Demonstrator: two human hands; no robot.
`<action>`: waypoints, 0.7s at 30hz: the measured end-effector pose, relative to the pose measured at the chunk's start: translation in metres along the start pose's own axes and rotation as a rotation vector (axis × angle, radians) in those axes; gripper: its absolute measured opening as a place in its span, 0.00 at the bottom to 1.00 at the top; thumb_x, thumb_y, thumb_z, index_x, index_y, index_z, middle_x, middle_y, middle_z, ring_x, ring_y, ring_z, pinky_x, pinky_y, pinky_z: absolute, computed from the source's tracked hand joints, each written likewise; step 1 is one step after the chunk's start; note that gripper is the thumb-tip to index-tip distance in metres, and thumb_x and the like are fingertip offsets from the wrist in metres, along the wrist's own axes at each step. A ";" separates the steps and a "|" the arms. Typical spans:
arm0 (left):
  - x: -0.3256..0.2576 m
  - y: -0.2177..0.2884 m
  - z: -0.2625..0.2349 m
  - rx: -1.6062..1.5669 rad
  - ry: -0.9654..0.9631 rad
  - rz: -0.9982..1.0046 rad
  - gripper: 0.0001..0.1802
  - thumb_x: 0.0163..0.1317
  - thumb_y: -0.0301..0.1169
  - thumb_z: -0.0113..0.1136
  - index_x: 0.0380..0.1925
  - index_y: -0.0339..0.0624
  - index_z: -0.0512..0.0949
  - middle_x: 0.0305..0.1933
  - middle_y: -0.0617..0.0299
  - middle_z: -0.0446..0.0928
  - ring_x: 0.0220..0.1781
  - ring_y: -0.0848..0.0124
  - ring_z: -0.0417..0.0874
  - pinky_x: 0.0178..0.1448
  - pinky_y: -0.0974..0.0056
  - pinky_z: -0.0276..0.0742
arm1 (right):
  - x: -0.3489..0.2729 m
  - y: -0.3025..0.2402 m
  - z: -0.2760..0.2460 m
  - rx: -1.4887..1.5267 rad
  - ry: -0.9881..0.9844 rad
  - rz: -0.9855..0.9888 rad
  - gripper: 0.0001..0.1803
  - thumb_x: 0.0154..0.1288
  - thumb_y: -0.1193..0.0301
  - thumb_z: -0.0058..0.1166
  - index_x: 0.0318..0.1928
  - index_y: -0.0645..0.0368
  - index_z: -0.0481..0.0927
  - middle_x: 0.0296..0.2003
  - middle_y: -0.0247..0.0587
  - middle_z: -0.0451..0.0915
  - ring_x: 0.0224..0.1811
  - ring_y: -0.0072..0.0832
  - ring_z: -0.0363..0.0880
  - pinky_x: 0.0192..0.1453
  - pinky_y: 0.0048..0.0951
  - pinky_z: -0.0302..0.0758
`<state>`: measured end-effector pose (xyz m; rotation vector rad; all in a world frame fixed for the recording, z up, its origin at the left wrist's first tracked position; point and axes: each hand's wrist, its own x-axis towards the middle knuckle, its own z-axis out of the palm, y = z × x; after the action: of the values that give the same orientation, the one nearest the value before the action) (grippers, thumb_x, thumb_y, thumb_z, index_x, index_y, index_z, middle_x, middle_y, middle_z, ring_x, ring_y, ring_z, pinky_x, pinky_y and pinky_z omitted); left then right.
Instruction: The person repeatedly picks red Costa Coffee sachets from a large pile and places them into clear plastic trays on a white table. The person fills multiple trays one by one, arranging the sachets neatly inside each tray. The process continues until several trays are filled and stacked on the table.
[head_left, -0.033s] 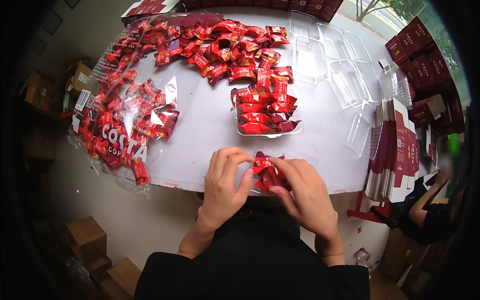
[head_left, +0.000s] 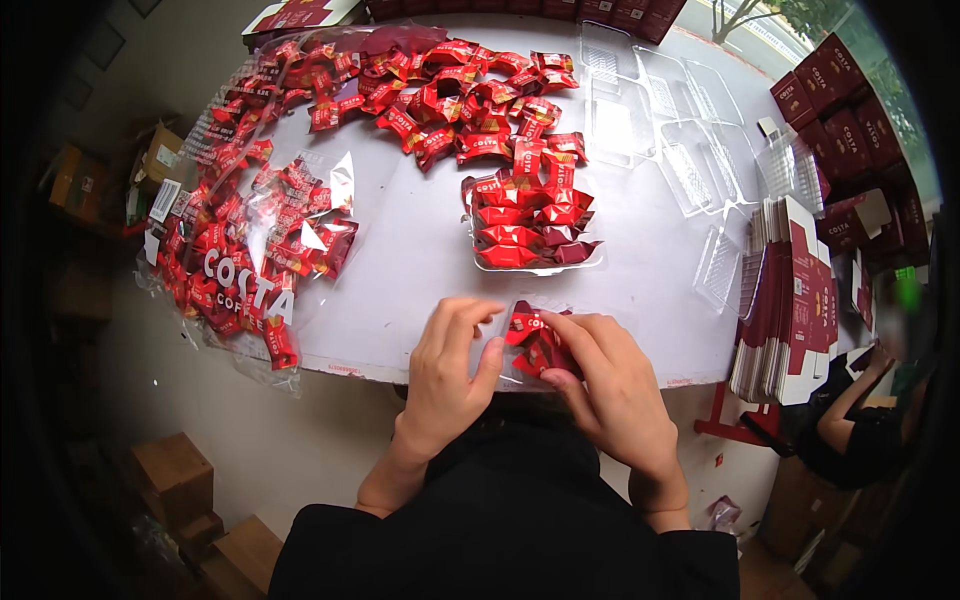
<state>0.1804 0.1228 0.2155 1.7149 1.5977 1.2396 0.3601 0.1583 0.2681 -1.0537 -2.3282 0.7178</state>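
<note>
Near the front edge of the table, a clear plastic tray (head_left: 512,378) holds a few shiny red wrapped packets (head_left: 530,327). My right hand (head_left: 610,385) bends over them from the right, with its fingers and thumb closed on a red packet that it partly covers. By the tray's left side is my left hand (head_left: 452,358), its fingers bent and its thumb apart, with nothing visible between them. Just beyond stands a second clear tray (head_left: 540,268), filled with rows of red and dark red packets (head_left: 510,236).
Loose red packets (head_left: 485,110) lie heaped at the back. A large clear bag (head_left: 250,235) of them is on the left. Empty clear trays (head_left: 690,165) lie at the right, beside a stack of flat cartons (head_left: 785,300). Dark red boxes (head_left: 845,110) are piled far right; another person's arm (head_left: 850,400) shows below.
The fingertips of my left hand have drawn back slightly from the packets. Under my right hand, the red packets have shifted a little.
</note>
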 end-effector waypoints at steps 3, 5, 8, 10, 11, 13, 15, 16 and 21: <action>-0.004 -0.002 0.001 -0.146 -0.127 -0.089 0.24 0.58 0.19 0.53 0.57 0.37 0.68 0.28 0.57 0.72 0.28 0.62 0.75 0.36 0.60 0.73 | 0.004 -0.004 0.004 -0.080 -0.001 0.021 0.22 0.61 0.70 0.58 0.54 0.67 0.72 0.44 0.48 0.74 0.45 0.41 0.74 0.47 0.37 0.72; -0.005 -0.006 0.006 -0.081 -0.135 0.077 0.26 0.61 0.18 0.50 0.62 0.35 0.62 0.22 0.59 0.68 0.23 0.70 0.70 0.32 0.66 0.70 | 0.007 -0.005 0.015 -0.199 0.004 0.002 0.22 0.62 0.70 0.58 0.53 0.68 0.72 0.47 0.50 0.74 0.48 0.43 0.74 0.49 0.37 0.72; -0.009 -0.012 0.011 -0.126 -0.092 0.136 0.27 0.60 0.17 0.48 0.62 0.34 0.61 0.20 0.59 0.67 0.22 0.71 0.68 0.30 0.65 0.67 | 0.005 -0.003 0.019 -0.254 -0.007 -0.012 0.21 0.62 0.68 0.58 0.51 0.69 0.73 0.49 0.53 0.73 0.54 0.47 0.73 0.55 0.37 0.72; -0.009 -0.016 0.013 -0.148 -0.080 0.158 0.27 0.60 0.16 0.47 0.62 0.34 0.60 0.20 0.59 0.67 0.21 0.71 0.68 0.30 0.66 0.66 | 0.005 -0.002 0.015 -0.280 -0.029 -0.024 0.21 0.61 0.68 0.59 0.51 0.68 0.73 0.49 0.53 0.73 0.55 0.47 0.73 0.55 0.38 0.72; -0.009 -0.017 0.013 -0.155 -0.080 0.164 0.27 0.60 0.16 0.47 0.62 0.34 0.60 0.20 0.59 0.67 0.21 0.71 0.68 0.29 0.66 0.66 | 0.005 -0.002 0.013 -0.289 -0.042 -0.032 0.21 0.61 0.67 0.59 0.50 0.68 0.73 0.50 0.53 0.73 0.54 0.47 0.73 0.55 0.38 0.72; -0.011 -0.018 0.014 -0.174 -0.062 0.142 0.27 0.59 0.16 0.49 0.61 0.35 0.63 0.20 0.60 0.67 0.21 0.69 0.69 0.29 0.64 0.68 | 0.006 -0.002 0.008 -0.238 -0.123 0.008 0.20 0.61 0.67 0.60 0.49 0.66 0.73 0.50 0.53 0.73 0.52 0.47 0.73 0.55 0.40 0.71; -0.012 -0.019 0.015 -0.198 -0.026 0.093 0.27 0.56 0.16 0.53 0.59 0.36 0.68 0.21 0.59 0.68 0.21 0.66 0.72 0.29 0.61 0.71 | 0.010 -0.001 0.003 -0.117 -0.251 0.103 0.20 0.61 0.66 0.60 0.49 0.64 0.74 0.50 0.52 0.73 0.51 0.46 0.72 0.54 0.41 0.70; -0.012 -0.019 0.015 -0.204 -0.022 0.095 0.27 0.56 0.16 0.52 0.59 0.36 0.68 0.20 0.60 0.68 0.21 0.66 0.72 0.29 0.61 0.71 | 0.011 0.001 0.001 -0.095 -0.265 0.090 0.20 0.60 0.65 0.61 0.49 0.63 0.74 0.51 0.51 0.72 0.51 0.45 0.72 0.55 0.41 0.70; -0.010 -0.021 0.014 -0.169 -0.054 0.154 0.27 0.60 0.17 0.47 0.62 0.35 0.61 0.19 0.61 0.67 0.21 0.73 0.68 0.28 0.68 0.66 | 0.012 0.007 -0.004 -0.049 -0.182 -0.057 0.23 0.56 0.64 0.65 0.49 0.60 0.74 0.52 0.46 0.73 0.51 0.43 0.72 0.56 0.40 0.68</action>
<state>0.1823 0.1205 0.1890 1.7739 1.3106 1.3481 0.3596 0.1729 0.2693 -0.9750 -2.5313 0.7666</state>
